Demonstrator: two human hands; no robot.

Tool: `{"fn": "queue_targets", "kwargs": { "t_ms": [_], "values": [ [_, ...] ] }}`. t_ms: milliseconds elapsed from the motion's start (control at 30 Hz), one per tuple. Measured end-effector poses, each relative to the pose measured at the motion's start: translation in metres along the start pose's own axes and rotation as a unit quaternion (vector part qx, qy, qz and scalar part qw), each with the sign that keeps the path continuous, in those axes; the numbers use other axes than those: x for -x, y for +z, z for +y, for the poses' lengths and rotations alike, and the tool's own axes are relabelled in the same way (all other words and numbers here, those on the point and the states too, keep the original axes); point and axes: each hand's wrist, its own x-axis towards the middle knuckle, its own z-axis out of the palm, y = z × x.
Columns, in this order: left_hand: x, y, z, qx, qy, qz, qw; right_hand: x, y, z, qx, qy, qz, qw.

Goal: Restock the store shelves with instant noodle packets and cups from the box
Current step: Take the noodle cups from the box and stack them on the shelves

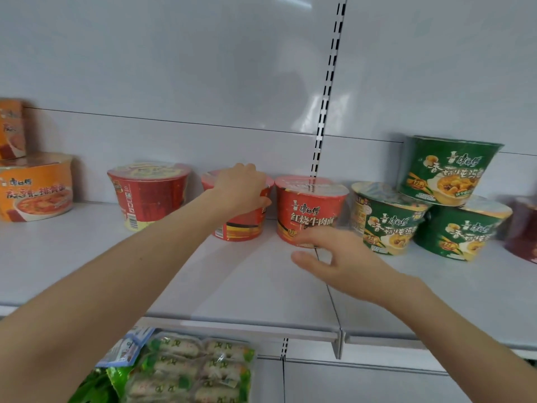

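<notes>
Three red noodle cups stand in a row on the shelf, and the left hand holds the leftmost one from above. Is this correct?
Not quite: the head view shows the left hand holding the middle red cup from above; the leftmost red cup stands untouched. The rest is right.

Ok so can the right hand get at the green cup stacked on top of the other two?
Probably yes. The right hand is open, the stacked green cup sits up and to its right, and nothing stands in front of that cup.

Bare shelf (87, 257) before red cups (148, 196)
</notes>
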Motion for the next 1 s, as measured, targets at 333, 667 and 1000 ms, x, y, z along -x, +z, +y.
{"fn": "queue_targets", "kwargs": {
  "t_ms": [333, 667, 1000],
  "values": [
    [0.023, 0.003, -0.039, 0.116, 0.045, 0.007, 0.992, 0.022, 0.035, 0.009, -0.030, 0.026, -0.081, 0.996],
    [0.031, -0.009, -0.035, 0.156, 0.033, -0.010, 0.987, 0.021, 0.037, 0.009, -0.040, 0.030, -0.076, 0.996],
    [0.034, 0.000, -0.053, 0.230, 0.066, 0.011, 0.971, 0.022, 0.037, 0.009, -0.040, 0.028, -0.071, 0.996]
  ]
}}
